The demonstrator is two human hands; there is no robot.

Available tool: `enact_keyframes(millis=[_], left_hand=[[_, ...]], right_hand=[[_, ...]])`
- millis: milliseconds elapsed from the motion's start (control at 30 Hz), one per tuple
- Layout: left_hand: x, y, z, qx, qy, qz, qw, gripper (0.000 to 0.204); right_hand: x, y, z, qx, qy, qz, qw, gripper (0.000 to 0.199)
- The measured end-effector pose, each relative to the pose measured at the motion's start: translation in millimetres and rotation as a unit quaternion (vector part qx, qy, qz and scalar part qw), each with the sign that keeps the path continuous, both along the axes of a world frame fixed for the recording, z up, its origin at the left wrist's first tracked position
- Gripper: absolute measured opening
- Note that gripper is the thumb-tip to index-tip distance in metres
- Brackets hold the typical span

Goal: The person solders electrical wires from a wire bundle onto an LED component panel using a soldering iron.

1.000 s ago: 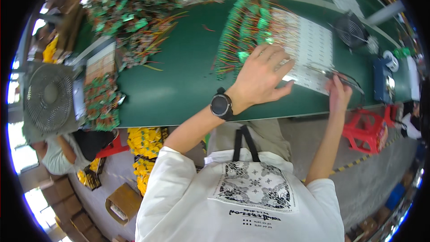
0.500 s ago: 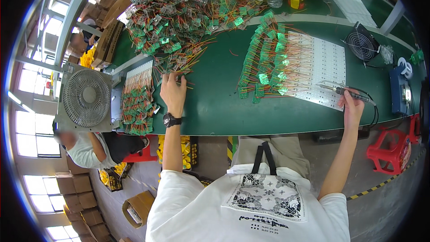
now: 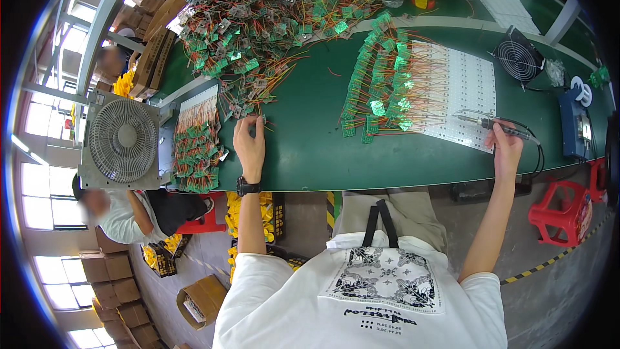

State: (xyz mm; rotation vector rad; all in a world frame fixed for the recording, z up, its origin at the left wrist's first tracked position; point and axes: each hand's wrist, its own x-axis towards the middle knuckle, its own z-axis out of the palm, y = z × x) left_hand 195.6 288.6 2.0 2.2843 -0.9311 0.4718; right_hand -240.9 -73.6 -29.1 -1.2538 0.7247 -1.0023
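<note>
Fingers of the right hand (image 3: 507, 148) grip the soldering iron (image 3: 489, 124), best kept steady over the white panel (image 3: 478, 81); left hand (image 3: 250, 150), leftward, curls, contents unclear.

From here I see the left hand (image 3: 249, 145) has left the white panel (image 3: 475, 84) (it was over its wired edge 1 second ago) and come near the heap of wired boards (image 3: 226, 32).
</note>
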Motion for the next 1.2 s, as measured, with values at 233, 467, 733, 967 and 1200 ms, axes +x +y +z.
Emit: enact_keyframes(millis=[233,467,733,967,1200], left_hand=[[2,-4,1,-0.042,0.221,-0.013,0.974,0.039],[-29,-9,17,-0.072,0.355,-0.087,0.928,0.048],[-53,-7,23,0.023,0.323,-0.106,0.94,0.02],[-141,-67,31,-0.076,0.415,-0.277,0.863,0.015],[-188,-161,30,0.118,0.336,-0.469,0.808,0.013]], right_hand=[[2,1,0,0.003,-0.01,0.002,1.0,0.019],[1,2,0,-0.005,-0.006,-0.007,1.0,0.02],[0,3,5,-0.003,0.004,-0.015,1.0,0.019],[1,4,5,-0.007,-0.014,-0.002,1.0,0.017],[9,-5,0,-0.001,-0.1,-0.131,0.986,0.021]])
